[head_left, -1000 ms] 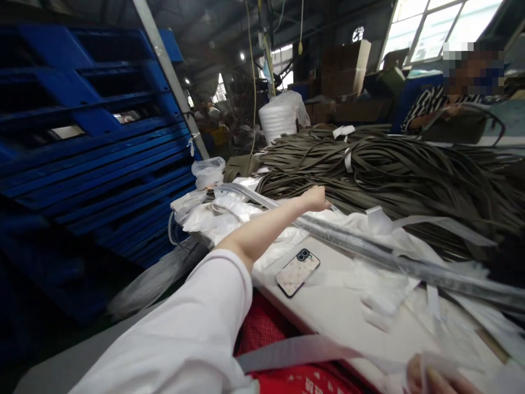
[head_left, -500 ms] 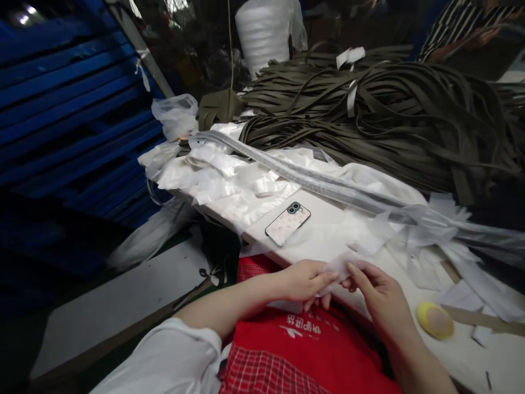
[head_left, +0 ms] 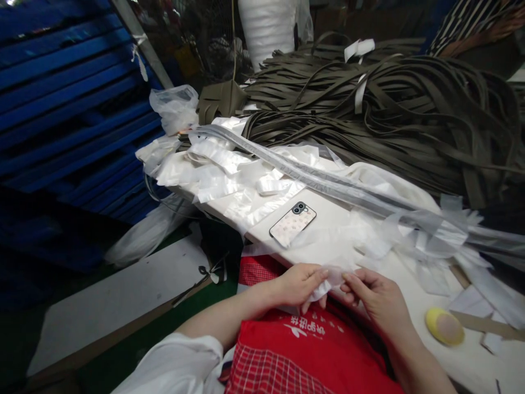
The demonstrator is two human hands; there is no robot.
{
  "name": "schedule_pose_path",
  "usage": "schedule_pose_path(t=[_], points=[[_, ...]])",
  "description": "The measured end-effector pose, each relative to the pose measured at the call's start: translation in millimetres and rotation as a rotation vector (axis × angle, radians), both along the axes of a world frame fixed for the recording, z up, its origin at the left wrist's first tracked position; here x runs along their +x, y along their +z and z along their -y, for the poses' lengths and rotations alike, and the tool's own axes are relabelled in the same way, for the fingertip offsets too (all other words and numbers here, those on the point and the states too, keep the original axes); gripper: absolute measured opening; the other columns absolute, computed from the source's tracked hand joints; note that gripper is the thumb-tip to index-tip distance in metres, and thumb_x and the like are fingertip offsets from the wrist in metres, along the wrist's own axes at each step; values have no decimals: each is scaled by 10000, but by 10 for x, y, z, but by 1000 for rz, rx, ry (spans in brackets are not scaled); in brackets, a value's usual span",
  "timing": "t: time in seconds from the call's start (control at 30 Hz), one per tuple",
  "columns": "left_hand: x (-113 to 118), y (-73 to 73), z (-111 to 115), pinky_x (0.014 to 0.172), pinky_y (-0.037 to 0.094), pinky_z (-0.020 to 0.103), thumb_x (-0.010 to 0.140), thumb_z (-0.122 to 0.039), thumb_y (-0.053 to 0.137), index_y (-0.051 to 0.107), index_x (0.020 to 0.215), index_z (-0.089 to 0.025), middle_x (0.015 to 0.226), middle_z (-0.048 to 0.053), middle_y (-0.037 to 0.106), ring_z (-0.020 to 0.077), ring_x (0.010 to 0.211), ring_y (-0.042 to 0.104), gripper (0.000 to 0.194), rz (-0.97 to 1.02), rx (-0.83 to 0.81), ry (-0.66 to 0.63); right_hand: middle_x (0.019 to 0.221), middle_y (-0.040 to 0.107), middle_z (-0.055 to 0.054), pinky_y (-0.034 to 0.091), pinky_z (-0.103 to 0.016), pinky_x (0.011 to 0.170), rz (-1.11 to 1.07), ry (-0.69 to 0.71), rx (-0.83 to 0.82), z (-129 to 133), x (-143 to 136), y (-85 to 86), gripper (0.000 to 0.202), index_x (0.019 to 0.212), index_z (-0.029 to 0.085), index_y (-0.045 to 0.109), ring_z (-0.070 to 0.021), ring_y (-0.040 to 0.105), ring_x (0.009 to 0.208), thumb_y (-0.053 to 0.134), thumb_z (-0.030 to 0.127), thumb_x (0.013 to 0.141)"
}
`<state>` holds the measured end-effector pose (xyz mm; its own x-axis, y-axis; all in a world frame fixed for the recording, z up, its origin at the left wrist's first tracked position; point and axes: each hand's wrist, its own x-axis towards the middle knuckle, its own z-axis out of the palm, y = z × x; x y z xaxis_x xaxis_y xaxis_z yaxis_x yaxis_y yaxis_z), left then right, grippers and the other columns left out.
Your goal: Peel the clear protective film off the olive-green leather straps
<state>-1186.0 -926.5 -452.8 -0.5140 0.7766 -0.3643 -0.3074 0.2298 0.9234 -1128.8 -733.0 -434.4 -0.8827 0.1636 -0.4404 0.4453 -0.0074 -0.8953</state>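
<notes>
A small piece of thin, whitish translucent plastic film point(head_left: 324, 289) is stretched between my two hands, just over the red apron point(head_left: 328, 350). My left hand point(head_left: 301, 284) is closed on one side of the film, thumb on top. The fingertips of my right hand point(head_left: 371, 293) pinch its other edge. Beyond my hands a phone point(head_left: 292, 224) lies camera side up near the table point(head_left: 266, 247) edge. A yellow round object with a pale centre point(head_left: 444, 326) rests to the right of my right hand.
Loose white film strips point(head_left: 229, 180) and a long clear plastic sleeve point(head_left: 303, 176) lie across the table. Behind them is a heap of dark olive straps point(head_left: 381, 120). Blue slats point(head_left: 69, 98) stand at left, near a grey board point(head_left: 118, 301). A person in striped clothing point(head_left: 463, 24) is at the far right.
The film between my hands has turned and now hangs lower over my left fingers. My right fingers have shifted slightly down. The view has moved a little.
</notes>
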Motion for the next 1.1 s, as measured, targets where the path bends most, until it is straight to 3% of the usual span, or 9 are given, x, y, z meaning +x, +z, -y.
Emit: schedule_pose_path(t=[0.2,0.27,0.37,0.47,0.57,0.67,0.87,0.97,1.1], points=[[94,-9,-5,604,500,247,983,-653,273,649,919,-125,812,68,676,142,657,605,651,-327,-3,250,482,597,-15,463,-238,451,-82,-69,30,80,2,2,456,569,197,605,-136,545,434,800,598,667],[75,8,18,713,534,280,974,-660,303,663,1024,-127,893,87,691,185,806,644,646,-302,33,372,482,583,-8,453,-237,448,-140,-105,79,61,-4,10,447,565,198,593,-129,527,431,798,578,679],[-13,72,101,874,535,320,985,-627,329,676,1151,-140,1108,118,694,220,1024,648,621,-204,170,403,492,572,-4,432,-235,455,-220,-109,182,12,-15,23,422,570,194,599,-121,506,440,787,545,708],[-115,149,197,1045,450,368,989,-583,388,702,1136,-151,1237,121,660,238,1174,594,554,-119,324,291,510,577,-4,435,-240,475,-244,-50,255,-8,-30,50,389,599,193,623,-129,513,464,756,528,745],[-168,198,242,981,491,386,955,-616,448,697,1125,-151,1162,124,675,240,1042,654,554,11,379,9,609,647,-24,508,-264,564,-270,59,252,0,-44,96,329,710,196,700,-168,596,561,703,515,792],[-169,224,228,911,517,358,954,-650,402,672,1133,-139,1028,117,684,217,915,669,605,-61,297,-223,760,711,-43,542,-286,661,-326,175,233,-13,-56,136,290,805,209,745,-202,653,698,658,484,838],[-128,260,185,954,463,317,1023,-464,275,651,977,-130,1001,128,655,207,943,598,505,-586,217,-225,895,728,-57,529,-300,738,-313,305,211,-25,-82,201,274,962,213,774,-230,656,827,772,390,752],[-105,271,186,840,482,270,1018,-434,286,608,802,-158,805,80,618,170,770,563,476,-612,213,-279,731,660,-34,480,-285,655,-311,335,243,58,-90,229,224,736,194,747,-197,594,707,730,411,790],[-57,261,186,846,488,278,1021,-481,266,637,850,-151,798,91,645,181,782,599,525,-559,282,-243,584,543,5,398,-269,531,-275,168,232,167,-111,214,341,571,191,603,-153,474,570,764,448,725]])
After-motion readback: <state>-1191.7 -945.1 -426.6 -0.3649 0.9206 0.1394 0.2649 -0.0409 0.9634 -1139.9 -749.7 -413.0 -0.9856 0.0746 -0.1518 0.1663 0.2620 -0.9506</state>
